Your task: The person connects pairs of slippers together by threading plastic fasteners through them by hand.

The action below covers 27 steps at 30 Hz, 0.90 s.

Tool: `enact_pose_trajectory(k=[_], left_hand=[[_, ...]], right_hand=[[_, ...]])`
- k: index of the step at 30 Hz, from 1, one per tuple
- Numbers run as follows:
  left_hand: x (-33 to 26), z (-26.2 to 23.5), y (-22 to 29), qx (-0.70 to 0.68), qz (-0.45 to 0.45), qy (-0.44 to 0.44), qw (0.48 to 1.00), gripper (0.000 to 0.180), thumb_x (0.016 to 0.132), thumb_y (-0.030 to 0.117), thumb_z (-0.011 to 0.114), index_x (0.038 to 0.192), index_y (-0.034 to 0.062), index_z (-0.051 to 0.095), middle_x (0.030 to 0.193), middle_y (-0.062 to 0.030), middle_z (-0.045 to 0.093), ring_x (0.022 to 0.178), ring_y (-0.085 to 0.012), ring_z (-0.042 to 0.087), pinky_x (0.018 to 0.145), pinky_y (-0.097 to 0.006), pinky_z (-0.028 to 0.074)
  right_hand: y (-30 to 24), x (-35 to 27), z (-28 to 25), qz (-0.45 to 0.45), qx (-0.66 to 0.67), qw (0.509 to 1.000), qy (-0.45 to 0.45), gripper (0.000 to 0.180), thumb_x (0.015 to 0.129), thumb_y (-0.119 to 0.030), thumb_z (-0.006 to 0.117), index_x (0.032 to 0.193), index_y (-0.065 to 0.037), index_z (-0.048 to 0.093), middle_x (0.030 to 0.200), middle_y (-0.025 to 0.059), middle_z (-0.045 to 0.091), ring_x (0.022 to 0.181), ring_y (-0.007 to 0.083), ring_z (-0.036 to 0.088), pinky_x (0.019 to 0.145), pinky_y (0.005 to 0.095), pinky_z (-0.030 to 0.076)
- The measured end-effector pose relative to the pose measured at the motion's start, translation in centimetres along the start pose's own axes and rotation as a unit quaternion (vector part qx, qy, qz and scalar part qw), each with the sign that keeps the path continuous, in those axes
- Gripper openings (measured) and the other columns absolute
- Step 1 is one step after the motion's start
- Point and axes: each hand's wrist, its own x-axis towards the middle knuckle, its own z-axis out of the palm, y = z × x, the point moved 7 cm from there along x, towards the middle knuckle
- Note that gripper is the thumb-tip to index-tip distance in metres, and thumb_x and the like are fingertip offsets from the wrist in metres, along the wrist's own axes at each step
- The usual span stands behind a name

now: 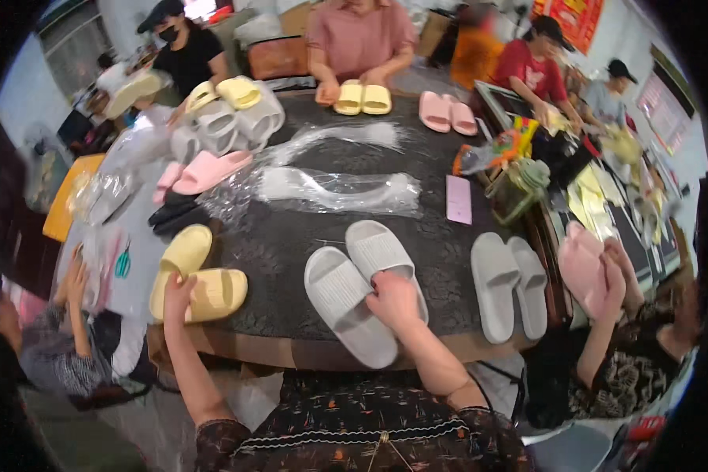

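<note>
Right hand (393,300) rests on the grey slipper pair (362,299) at lower centre of the frame, fingers curled over the edge of the right-hand slipper of the two, gripping it. Both grey slippers lie side by side, touching, on the dark desk (291,259) near its front edge. Left hand (178,293) at lower left lies on the yellow slipper pair (197,279), fingers pressed together flat on the nearer one. Second grey pair (510,285) sits to the right, apart. Clear plastic bags (338,191) lie mid-desk. Pink slippers (447,112) and another yellow pair (363,99) sit at the upper edge of the desk, by other people.
</note>
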Motion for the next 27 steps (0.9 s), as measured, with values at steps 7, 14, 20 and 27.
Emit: enact_pose_trajectory(k=[7, 14, 20, 27], left_hand=[[-9.5, 9.7, 2.5, -0.222, -0.135, -0.204, 0.944, 0.062, 0.089, 0.018, 0.064, 0.142, 0.0083, 0.033, 0.107, -0.0075, 0.055, 0.09, -0.0176, 0.06, 0.065, -0.028, 0.05], [-16.9, 21.8, 8.4, -0.344, -0.162, -0.397, 0.835, 0.077, 0.09, 0.016, 0.061, 0.147, 0.0023, 0.011, 0.129, -0.0179, 0.048, 0.113, -0.0251, 0.054, 0.093, -0.04, 0.047], [-19.1, 25.3, 11.1, -0.337, -0.157, -0.494, 0.786, 0.092, 0.091, 0.019, 0.061, 0.147, 0.005, -0.011, 0.133, -0.025, 0.043, 0.119, -0.0288, 0.051, 0.097, -0.042, 0.045], [-16.2, 21.1, 11.9, -0.066, 0.067, -0.483, 0.871, 0.052, 0.089, 0.013, 0.063, 0.135, 0.0017, 0.042, 0.105, -0.0097, 0.067, 0.093, -0.0114, 0.061, 0.084, -0.027, 0.048]], right_hand=[[6.6, -4.7, -14.4, 0.11, -0.001, 0.975, 0.195, 0.018, 0.063, -0.004, 0.059, 0.082, -0.003, 0.061, 0.075, 0.017, 0.06, 0.071, 0.0346, 0.06, 0.062, 0.0437, 0.047], [18.8, -6.0, -21.5, 0.248, -0.15, 0.928, 0.236, 0.016, 0.066, -0.004, 0.06, 0.081, 0.0, 0.058, 0.085, 0.0183, 0.06, 0.08, 0.0401, 0.058, 0.07, 0.046, 0.046], [23.3, -6.8, -18.8, 0.25, 0.011, 0.949, 0.194, 0.042, 0.07, -0.006, 0.061, 0.111, 0.001, 0.056, 0.099, 0.0206, 0.06, 0.086, 0.0377, 0.06, 0.075, 0.0427, 0.048], [21.8, -8.6, -17.2, 0.23, 0.114, 0.92, 0.295, 0.048, 0.079, -0.002, 0.061, 0.125, 0.001, 0.047, 0.114, 0.0191, 0.054, 0.096, 0.0315, 0.057, 0.081, 0.038, 0.048]])
